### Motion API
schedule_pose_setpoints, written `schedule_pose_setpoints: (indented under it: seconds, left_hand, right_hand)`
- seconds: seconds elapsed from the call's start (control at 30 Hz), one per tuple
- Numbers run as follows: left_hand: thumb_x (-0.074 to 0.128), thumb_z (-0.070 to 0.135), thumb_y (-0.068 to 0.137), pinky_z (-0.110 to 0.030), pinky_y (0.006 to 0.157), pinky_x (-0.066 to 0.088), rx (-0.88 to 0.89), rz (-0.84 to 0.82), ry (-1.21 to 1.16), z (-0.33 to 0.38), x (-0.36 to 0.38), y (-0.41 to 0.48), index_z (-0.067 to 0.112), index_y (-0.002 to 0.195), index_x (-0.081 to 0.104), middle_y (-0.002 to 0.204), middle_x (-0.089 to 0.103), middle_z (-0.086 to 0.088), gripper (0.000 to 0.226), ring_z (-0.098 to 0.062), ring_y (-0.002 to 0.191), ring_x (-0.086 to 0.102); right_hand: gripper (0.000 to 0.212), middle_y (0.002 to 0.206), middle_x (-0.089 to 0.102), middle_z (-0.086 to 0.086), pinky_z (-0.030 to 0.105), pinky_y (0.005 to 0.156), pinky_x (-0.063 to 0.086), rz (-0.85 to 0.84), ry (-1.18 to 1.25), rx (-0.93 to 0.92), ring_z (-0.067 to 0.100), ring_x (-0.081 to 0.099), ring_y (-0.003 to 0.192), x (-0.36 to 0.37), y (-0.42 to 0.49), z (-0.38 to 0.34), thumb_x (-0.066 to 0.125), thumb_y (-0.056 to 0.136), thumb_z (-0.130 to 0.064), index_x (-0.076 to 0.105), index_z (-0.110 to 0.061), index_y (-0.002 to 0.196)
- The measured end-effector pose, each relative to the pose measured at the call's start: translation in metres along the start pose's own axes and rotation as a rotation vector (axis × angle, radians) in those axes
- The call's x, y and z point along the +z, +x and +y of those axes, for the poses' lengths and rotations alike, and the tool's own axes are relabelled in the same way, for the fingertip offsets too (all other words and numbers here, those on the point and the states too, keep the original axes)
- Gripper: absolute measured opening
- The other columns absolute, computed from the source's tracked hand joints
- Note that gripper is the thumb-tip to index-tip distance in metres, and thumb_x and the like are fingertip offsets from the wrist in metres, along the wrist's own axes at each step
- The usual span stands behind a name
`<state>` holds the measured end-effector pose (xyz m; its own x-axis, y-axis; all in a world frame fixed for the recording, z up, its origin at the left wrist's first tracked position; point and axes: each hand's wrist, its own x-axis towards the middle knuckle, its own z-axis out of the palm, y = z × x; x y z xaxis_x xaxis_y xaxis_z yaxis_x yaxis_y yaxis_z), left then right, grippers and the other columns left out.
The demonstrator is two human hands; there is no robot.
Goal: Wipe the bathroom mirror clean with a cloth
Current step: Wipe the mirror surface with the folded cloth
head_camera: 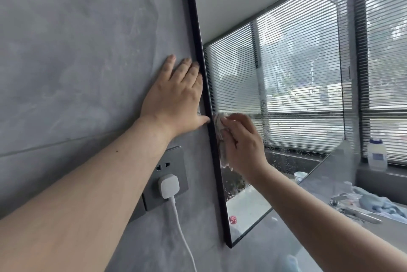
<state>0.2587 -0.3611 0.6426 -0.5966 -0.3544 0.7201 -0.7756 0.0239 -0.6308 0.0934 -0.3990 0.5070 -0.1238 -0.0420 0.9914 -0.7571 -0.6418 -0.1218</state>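
Head view, right hand (241,146) gripping cloth (220,137), mirror (275,73)

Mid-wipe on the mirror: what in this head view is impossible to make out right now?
The cloth: head view, mostly covered by the right hand; its full extent is hidden.
The mirror: head view, top cut off by the picture's upper edge.
The bottle by the window: head view, label too small to read.
The white cable: head view, runs off the bottom edge; its far end is unseen.
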Motion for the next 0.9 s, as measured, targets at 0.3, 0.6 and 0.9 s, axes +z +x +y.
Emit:
schedule_pose_setpoints:
  seconds: [0.3, 0.6, 0.9]
  left_hand:
    - [0.045, 0.082, 0.076, -0.053, 0.122, 0.008, -0.010, 0.004, 0.009, 0.004, 0.002, -0.004, 0.004, 0.150, 0.033, 0.159, 0.030, -0.014, 0.109, -0.029, 0.150, 0.020]
    - [0.047, 0.086, 0.071, -0.055, 0.122, 0.004, -0.023, -0.033, 0.014, 0.012, 0.002, -0.011, 0.003, 0.150, 0.031, 0.160, 0.029, -0.014, 0.116, -0.029, 0.150, 0.019]
    - [0.042, 0.088, 0.072, -0.057, 0.121, -0.004, -0.032, -0.081, 0.011, 0.024, 0.005, -0.022, 0.004, 0.154, 0.020, 0.163, 0.018, -0.013, 0.119, -0.028, 0.152, 0.010]
  right_hand:
    - [0.018, 0.109, 0.064, 0.009, 0.031, 0.082, 0.055, -0.016, 0.013, -0.018, 0.024, 0.064, 0.094, -0.005, -0.064, 0.002, 0.057, 0.089, -0.010, 0.068, -0.006, 0.101]
    - [0.008, 0.110, 0.052, -0.002, 0.008, 0.090, 0.039, -0.141, 0.072, 0.041, 0.013, 0.059, 0.090, -0.016, -0.131, 0.000, 0.055, 0.093, -0.009, 0.056, -0.015, 0.099]
    - [0.015, 0.108, 0.062, 0.000, 0.016, 0.081, 0.046, -0.085, 0.043, 0.230, 0.010, 0.058, 0.092, -0.005, -0.049, -0.015, 0.062, 0.089, -0.013, 0.072, -0.009, 0.100]
